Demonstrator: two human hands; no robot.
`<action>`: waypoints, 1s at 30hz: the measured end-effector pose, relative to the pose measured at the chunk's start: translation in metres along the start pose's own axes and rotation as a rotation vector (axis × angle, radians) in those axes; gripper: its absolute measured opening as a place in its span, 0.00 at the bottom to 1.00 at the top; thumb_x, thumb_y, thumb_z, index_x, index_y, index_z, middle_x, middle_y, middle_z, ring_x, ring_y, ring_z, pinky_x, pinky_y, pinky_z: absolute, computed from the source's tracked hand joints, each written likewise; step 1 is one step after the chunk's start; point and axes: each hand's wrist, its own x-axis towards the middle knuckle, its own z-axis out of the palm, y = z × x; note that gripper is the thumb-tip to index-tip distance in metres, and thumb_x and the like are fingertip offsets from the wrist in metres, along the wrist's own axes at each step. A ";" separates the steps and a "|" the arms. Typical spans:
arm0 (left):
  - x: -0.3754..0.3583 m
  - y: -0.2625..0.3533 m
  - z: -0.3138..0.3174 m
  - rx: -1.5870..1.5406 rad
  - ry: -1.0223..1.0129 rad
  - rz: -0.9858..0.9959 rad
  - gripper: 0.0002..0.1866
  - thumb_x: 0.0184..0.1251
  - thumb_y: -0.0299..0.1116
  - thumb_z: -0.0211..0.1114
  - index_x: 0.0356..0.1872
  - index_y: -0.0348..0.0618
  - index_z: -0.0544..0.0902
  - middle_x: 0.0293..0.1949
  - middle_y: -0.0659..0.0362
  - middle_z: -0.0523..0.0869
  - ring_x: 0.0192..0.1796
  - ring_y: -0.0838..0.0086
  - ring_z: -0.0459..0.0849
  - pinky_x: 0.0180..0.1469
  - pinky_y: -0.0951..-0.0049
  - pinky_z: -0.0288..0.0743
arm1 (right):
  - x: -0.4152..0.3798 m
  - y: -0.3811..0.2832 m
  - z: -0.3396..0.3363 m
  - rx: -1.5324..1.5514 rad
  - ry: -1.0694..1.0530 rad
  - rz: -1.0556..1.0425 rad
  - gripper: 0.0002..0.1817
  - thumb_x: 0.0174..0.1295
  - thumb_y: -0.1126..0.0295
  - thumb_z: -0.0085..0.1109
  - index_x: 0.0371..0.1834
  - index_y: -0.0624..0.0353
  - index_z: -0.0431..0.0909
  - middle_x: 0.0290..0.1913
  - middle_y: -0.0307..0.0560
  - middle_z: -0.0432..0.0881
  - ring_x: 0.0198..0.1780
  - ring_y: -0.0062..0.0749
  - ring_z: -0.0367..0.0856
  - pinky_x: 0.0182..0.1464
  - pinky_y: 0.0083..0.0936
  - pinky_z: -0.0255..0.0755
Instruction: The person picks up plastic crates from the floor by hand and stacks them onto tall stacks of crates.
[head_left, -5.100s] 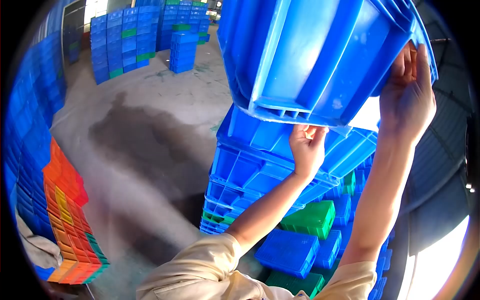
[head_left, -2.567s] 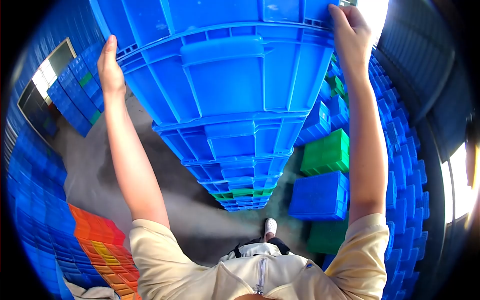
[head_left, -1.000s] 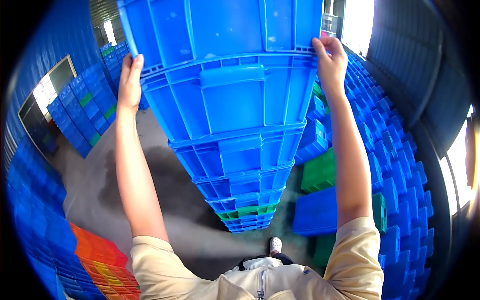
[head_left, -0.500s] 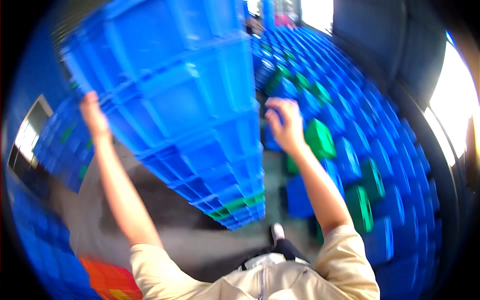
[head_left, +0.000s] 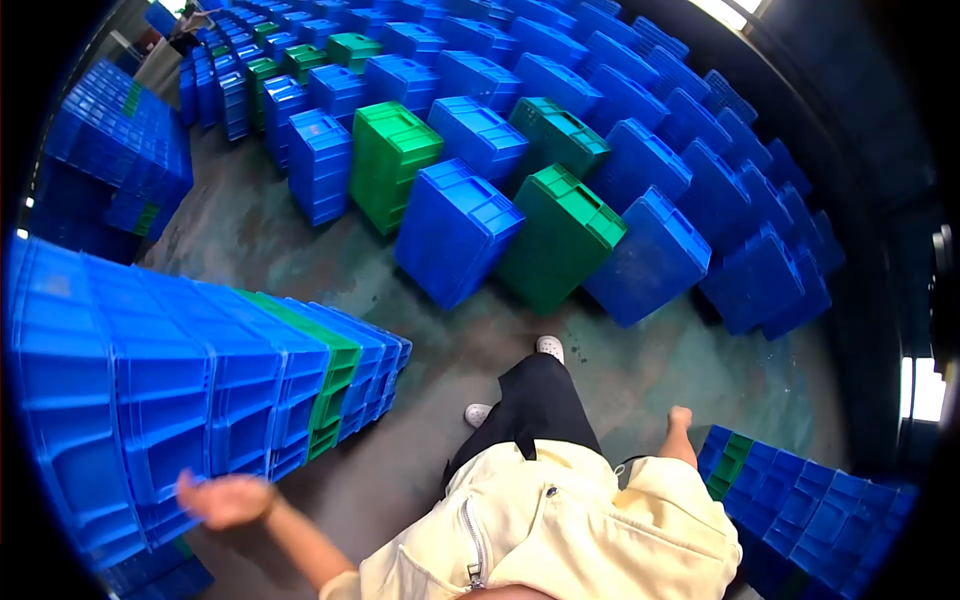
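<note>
A tall stack of blue crates point(head_left: 160, 380) with one green crate point(head_left: 335, 385) in it rises along the left side. My left hand point(head_left: 228, 500) is held low in front of this stack, slightly blurred, its fingers apart and nothing in them. It overlaps the crates in this view. At my right side hangs my right hand point(head_left: 680, 416), seen small and end-on with its fingers mostly hidden. Another stack of blue crates point(head_left: 800, 500) with a green band stands nearest to it.
Rows of blue crates point(head_left: 458, 230) and green crates point(head_left: 560, 240) stand on end across the floor point(head_left: 440, 340) ahead. More stacked crates point(head_left: 125, 140) are at the far left. A person point(head_left: 187, 30) is in the distance at upper left. A dark wall point(head_left: 870, 180) runs along the right.
My view has turned right, so the tall stack now lies at the left. My left hand has come off the stack's side; my right hand has dropped from beside it to my side.
</note>
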 end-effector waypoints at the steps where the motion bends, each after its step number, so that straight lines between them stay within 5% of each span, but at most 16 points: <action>1: -0.033 0.031 0.053 -0.290 -0.147 -0.176 0.28 0.54 0.40 0.58 0.51 0.32 0.62 0.47 0.46 0.69 0.51 0.58 0.67 0.54 0.58 0.58 | 0.008 -0.010 -0.001 -0.012 0.001 0.001 0.15 0.51 0.68 0.46 0.36 0.66 0.77 0.41 0.59 0.78 0.44 0.46 0.77 0.42 0.32 0.70; 4: -0.093 0.147 0.203 -0.720 -0.678 -0.374 0.37 0.41 0.33 0.68 0.55 0.39 0.59 0.57 0.46 0.62 0.59 0.55 0.60 0.61 0.60 0.53 | 0.045 -0.074 0.030 -0.092 -0.051 -0.204 0.14 0.52 0.67 0.51 0.37 0.65 0.75 0.37 0.57 0.79 0.39 0.41 0.78 0.34 0.29 0.72; 5: -0.118 0.167 0.241 -0.486 -0.967 -0.174 0.44 0.40 0.41 0.70 0.58 0.39 0.56 0.58 0.43 0.59 0.62 0.51 0.56 0.61 0.55 0.51 | 0.065 -0.097 0.063 -0.004 -0.102 -0.292 0.14 0.52 0.65 0.53 0.37 0.64 0.75 0.35 0.53 0.79 0.36 0.36 0.78 0.30 0.27 0.71; 8: -0.189 0.239 0.349 -0.270 -1.497 -0.118 0.54 0.33 0.51 0.71 0.62 0.38 0.52 0.63 0.41 0.52 0.65 0.49 0.49 0.62 0.49 0.47 | 0.087 -0.200 0.124 0.151 -0.252 -0.407 0.18 0.51 0.60 0.58 0.39 0.62 0.73 0.32 0.46 0.77 0.30 0.26 0.75 0.23 0.22 0.69; 9: -0.211 0.257 0.379 -0.197 -1.594 -0.088 0.56 0.32 0.53 0.71 0.63 0.38 0.50 0.64 0.41 0.50 0.66 0.49 0.47 0.63 0.48 0.45 | 0.091 -0.238 0.140 0.129 -0.291 -0.435 0.19 0.51 0.60 0.58 0.41 0.62 0.72 0.34 0.46 0.78 0.33 0.29 0.76 0.29 0.24 0.71; 10: -0.229 0.274 0.409 -0.127 -1.689 -0.057 0.58 0.31 0.54 0.72 0.63 0.39 0.49 0.64 0.41 0.48 0.67 0.50 0.44 0.63 0.47 0.43 | 0.059 -0.289 0.124 0.120 -0.287 -0.480 0.21 0.49 0.59 0.61 0.40 0.63 0.72 0.38 0.51 0.78 0.41 0.41 0.76 0.47 0.30 0.68; 11: -0.239 0.291 0.436 -0.063 -1.784 -0.068 0.60 0.30 0.54 0.72 0.64 0.38 0.46 0.65 0.40 0.45 0.68 0.50 0.41 0.64 0.49 0.41 | 0.053 -0.324 0.133 0.086 -0.219 -0.635 0.21 0.49 0.61 0.60 0.42 0.64 0.71 0.40 0.52 0.77 0.44 0.42 0.74 0.49 0.31 0.66; 14: -0.269 0.335 0.506 0.019 -1.839 -0.176 0.61 0.30 0.54 0.72 0.64 0.36 0.44 0.65 0.39 0.43 0.68 0.51 0.38 0.65 0.51 0.38 | 0.043 -0.420 0.142 0.015 -0.061 -1.133 0.23 0.51 0.65 0.58 0.48 0.65 0.67 0.46 0.54 0.72 0.51 0.47 0.67 0.55 0.33 0.61; 17: -0.296 0.359 0.554 0.101 -1.859 -0.126 0.62 0.29 0.53 0.73 0.64 0.36 0.44 0.65 0.39 0.42 0.69 0.52 0.38 0.66 0.53 0.36 | 0.045 -0.493 0.154 0.073 -0.177 -1.309 0.24 0.51 0.67 0.58 0.50 0.64 0.64 0.49 0.55 0.69 0.53 0.48 0.65 0.56 0.35 0.59; 22: -0.325 0.361 0.587 0.253 -1.962 -0.049 0.60 0.31 0.49 0.74 0.65 0.39 0.44 0.66 0.43 0.43 0.69 0.54 0.41 0.65 0.53 0.42 | 0.087 -0.560 0.198 -0.055 -0.167 -1.360 0.37 0.49 0.59 0.61 0.59 0.66 0.56 0.58 0.62 0.62 0.62 0.52 0.57 0.62 0.37 0.53; 24: -0.349 0.352 0.589 0.259 -1.838 -0.055 0.57 0.32 0.46 0.74 0.65 0.41 0.47 0.66 0.45 0.46 0.68 0.55 0.45 0.65 0.54 0.46 | 0.097 -0.564 0.220 -0.197 -0.240 -1.200 0.42 0.49 0.49 0.57 0.61 0.64 0.54 0.62 0.58 0.57 0.63 0.50 0.56 0.62 0.37 0.51; 28: -0.342 0.340 0.585 0.162 -1.749 -0.121 0.54 0.32 0.43 0.72 0.64 0.41 0.51 0.61 0.45 0.55 0.65 0.54 0.53 0.62 0.57 0.52 | 0.074 -0.574 0.213 -0.415 -0.147 -1.147 0.37 0.47 0.47 0.55 0.57 0.59 0.62 0.50 0.54 0.70 0.50 0.47 0.70 0.48 0.42 0.65; 30: -0.335 0.325 0.573 0.133 -1.774 -0.043 0.54 0.28 0.42 0.73 0.63 0.42 0.53 0.56 0.42 0.60 0.60 0.52 0.57 0.60 0.59 0.55 | 0.060 -0.575 0.201 -0.482 -0.342 -1.185 0.31 0.47 0.47 0.55 0.48 0.60 0.69 0.44 0.56 0.73 0.45 0.48 0.73 0.44 0.42 0.67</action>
